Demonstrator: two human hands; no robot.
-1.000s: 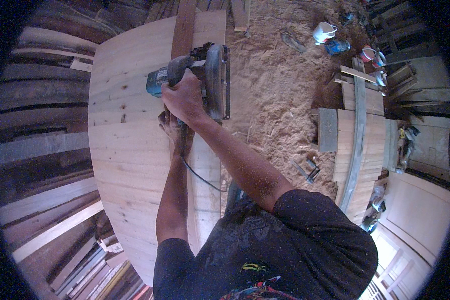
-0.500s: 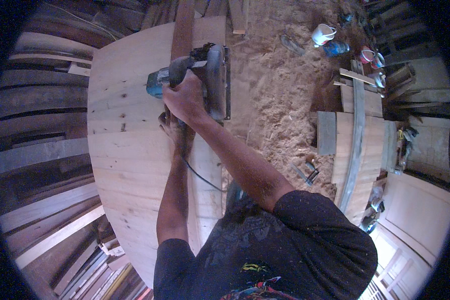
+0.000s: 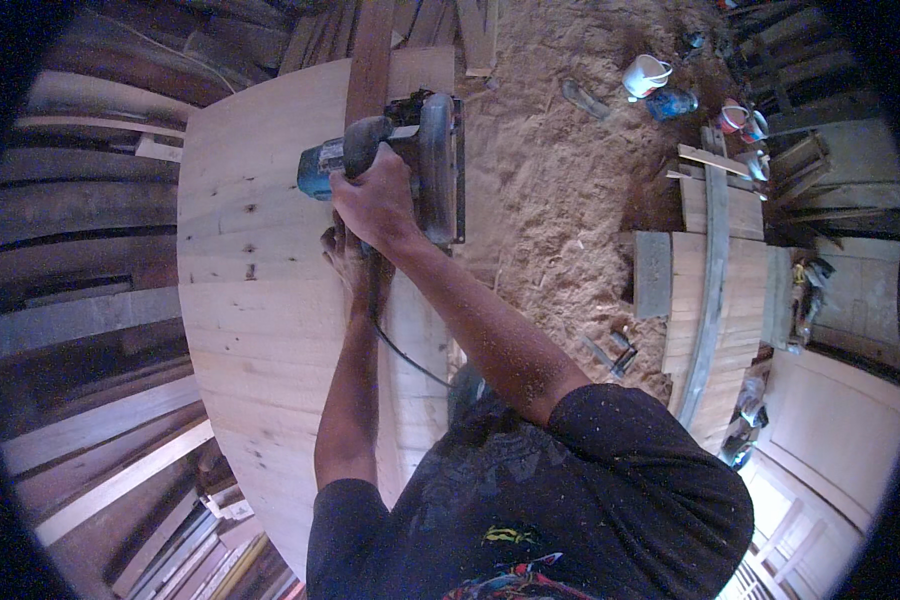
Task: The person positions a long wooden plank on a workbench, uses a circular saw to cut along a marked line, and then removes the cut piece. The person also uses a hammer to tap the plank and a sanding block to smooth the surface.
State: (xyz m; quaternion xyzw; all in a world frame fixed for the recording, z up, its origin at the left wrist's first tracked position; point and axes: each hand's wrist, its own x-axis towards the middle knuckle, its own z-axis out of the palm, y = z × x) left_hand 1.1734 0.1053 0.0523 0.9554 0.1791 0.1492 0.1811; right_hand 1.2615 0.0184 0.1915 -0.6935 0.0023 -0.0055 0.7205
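My right hand (image 3: 378, 195) is wrapped round the rear handle of a circular saw (image 3: 437, 165) with a blue-green motor housing. The saw sits on the right edge of a wide, pale wooden panel (image 3: 270, 330). Beneath the saw runs a long brown wooden strip (image 3: 370, 80), lying lengthwise on the panel. Just behind the saw, my left hand (image 3: 346, 265) rests at the strip, its fingers apart over the strip's left side; part of it is hidden by the right hand and saw. A dark cord (image 3: 410, 358) trails back toward my body. The blade is out of sight.
Sawdust (image 3: 540, 200) covers the floor to the right. Beyond it lie boards (image 3: 720, 290), a white bucket (image 3: 646, 76) and a blue container (image 3: 672, 103). Stacked planks (image 3: 90, 250) line the left side, and more timber lies past the panel's far end.
The saw has advanced a little along the panel toward its far end, with both hands moving along with it. The whole view has shifted slightly.
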